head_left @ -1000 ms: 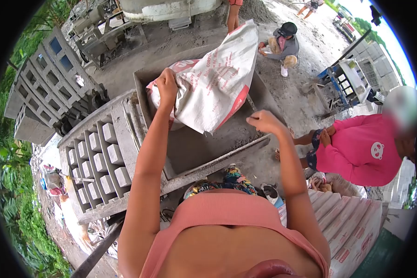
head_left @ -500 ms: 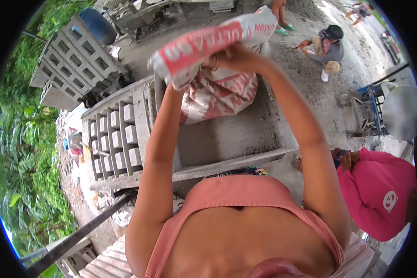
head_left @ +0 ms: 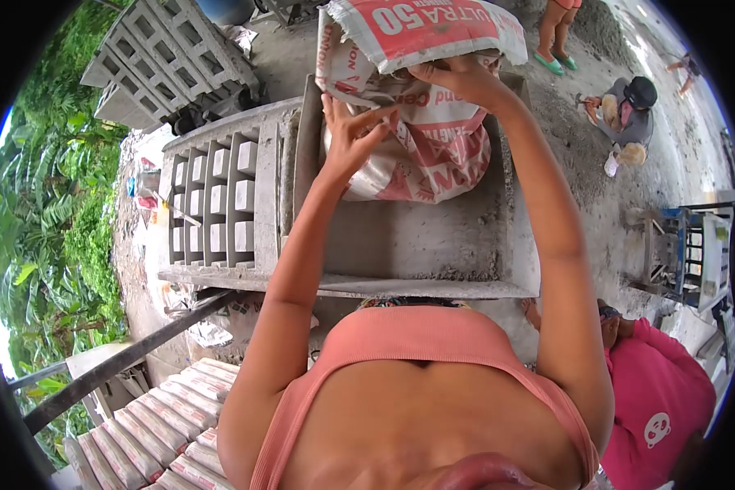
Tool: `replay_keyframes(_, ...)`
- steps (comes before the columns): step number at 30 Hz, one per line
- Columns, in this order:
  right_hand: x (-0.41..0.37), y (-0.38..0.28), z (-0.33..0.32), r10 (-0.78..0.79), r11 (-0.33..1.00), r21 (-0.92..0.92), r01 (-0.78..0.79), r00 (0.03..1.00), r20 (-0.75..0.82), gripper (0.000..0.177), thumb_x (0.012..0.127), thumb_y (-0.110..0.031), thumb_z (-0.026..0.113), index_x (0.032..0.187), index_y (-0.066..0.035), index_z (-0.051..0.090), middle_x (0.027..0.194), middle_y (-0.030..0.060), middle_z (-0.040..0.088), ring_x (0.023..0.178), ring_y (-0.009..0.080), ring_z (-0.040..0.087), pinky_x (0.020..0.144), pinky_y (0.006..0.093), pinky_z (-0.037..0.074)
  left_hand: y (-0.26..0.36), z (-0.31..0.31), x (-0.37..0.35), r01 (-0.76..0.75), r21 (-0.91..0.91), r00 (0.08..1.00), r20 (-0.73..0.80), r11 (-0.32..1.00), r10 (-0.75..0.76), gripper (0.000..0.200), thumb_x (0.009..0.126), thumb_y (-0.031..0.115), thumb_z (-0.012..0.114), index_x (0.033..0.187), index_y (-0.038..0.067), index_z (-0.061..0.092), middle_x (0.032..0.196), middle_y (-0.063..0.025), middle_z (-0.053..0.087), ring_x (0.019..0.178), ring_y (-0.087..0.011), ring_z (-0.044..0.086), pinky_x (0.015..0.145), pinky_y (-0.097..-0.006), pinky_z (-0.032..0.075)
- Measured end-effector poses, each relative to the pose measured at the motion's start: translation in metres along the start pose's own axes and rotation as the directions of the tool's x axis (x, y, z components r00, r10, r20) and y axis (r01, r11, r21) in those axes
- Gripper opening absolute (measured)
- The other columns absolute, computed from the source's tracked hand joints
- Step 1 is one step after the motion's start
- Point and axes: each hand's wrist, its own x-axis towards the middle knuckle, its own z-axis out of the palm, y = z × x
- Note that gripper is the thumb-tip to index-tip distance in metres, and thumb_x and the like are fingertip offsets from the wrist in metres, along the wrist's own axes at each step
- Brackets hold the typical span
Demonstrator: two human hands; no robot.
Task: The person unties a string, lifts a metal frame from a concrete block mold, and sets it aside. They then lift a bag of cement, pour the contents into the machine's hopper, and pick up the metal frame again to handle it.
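Observation:
A white and red cement bag [head_left: 445,151] with "ULTRA 50" on its upper flap rests in a grey mixing trough [head_left: 408,253], its body crumpled and slumped. My right hand [head_left: 469,82] grips the bag just below the printed flap, and some of its fingers are hidden by the paper. On the other side, my left hand [head_left: 355,135] lies against the bag's left edge with its fingers apart. Whatever is inside the bag is out of sight. Grey cement residue coats the trough's floor and right side.
A block mould [head_left: 212,200] with rows of cells adjoins the trough's left side. Hollow blocks [head_left: 167,61] stand behind it. Stacked cement bags [head_left: 139,433] lie at lower left. A person in pink [head_left: 657,400] is close on my right; another person crouches [head_left: 625,118] farther off.
The bag's upper flap has turned to face me more and sits higher in view. My left hand has come away from beneath the flap, fingers spreading. The view has shifted.

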Motion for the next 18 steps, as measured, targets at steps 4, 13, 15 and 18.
replay_keyframes(4,-0.019,-0.013,-0.015,0.1,0.984,0.16,-0.082,0.989,-0.107,0.045,0.083,-0.038,0.059,0.109,-0.002,0.059,0.099,0.0098,0.063,0.089,0.016,0.058,0.074,0.0274,0.045,-0.013,0.012,0.04,-0.326,0.383,0.929,-0.037,0.864,0.367,0.036,0.074,0.034,0.057,0.106,0.019,0.066,0.116,-0.0178,0.045,0.113,-0.0322,0.034,0.105,-0.0476,0.009)
replay_keyframes(13,-0.084,0.094,0.007,0.659,0.713,0.58,-0.393,0.657,-0.366,0.053,0.082,-0.039,0.06,0.121,-0.005,0.05,0.121,0.0065,0.052,0.106,0.0164,0.05,0.088,0.0298,0.038,-0.005,0.038,0.062,-0.142,0.256,0.984,-0.067,0.956,0.165,0.039,0.078,0.039,0.054,0.105,0.011,0.053,0.093,-0.0225,0.051,0.087,-0.0362,0.051,0.078,-0.0432,0.039)
replay_keyframes(15,-0.075,0.106,0.033,0.648,0.684,0.656,-0.321,0.681,-0.342,0.067,0.077,-0.047,0.064,0.123,-0.002,0.047,0.119,0.009,0.051,0.11,0.0176,0.044,0.095,0.032,0.031,-0.009,0.05,0.067,-0.167,0.128,0.939,-0.281,0.978,0.197,0.032,0.078,0.034,0.057,0.09,0.005,0.056,0.082,-0.0193,0.057,0.077,-0.0319,0.054,0.07,-0.0391,0.041)
replay_keyframes(18,-0.061,0.09,0.043,0.602,0.686,0.694,-0.219,0.705,-0.374,0.05,0.08,-0.032,0.065,0.118,-0.003,0.05,0.111,0.0073,0.056,0.1,0.0158,0.05,0.086,0.0298,0.038,-0.014,0.061,0.074,-0.008,-0.158,0.895,-0.441,0.987,-0.063,0.03,0.078,0.029,0.059,0.07,0.0,0.052,0.059,-0.0138,0.053,0.054,-0.0221,0.049,0.055,-0.0347,0.038)
